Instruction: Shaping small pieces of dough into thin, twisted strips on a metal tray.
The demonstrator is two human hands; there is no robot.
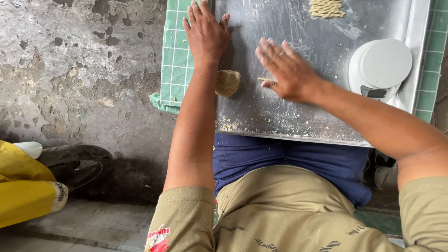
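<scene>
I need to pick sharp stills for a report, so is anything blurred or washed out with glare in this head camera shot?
In the head view, the right hand is smeared by motion blur, its fingertips ghosted; the left hand is sharp, flat on the metal tray. The tray shows soft, dull reflections, no harsh glare. The white scale is bright but keeps its outline. The dough lump lies partly in the left arm's shadow.

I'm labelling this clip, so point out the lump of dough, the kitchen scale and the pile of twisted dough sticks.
lump of dough (228, 83), head view, middle of its visible part.
kitchen scale (386, 63), head view, centre of the round white platform.
pile of twisted dough sticks (326, 8), head view, middle of the pile.
</scene>
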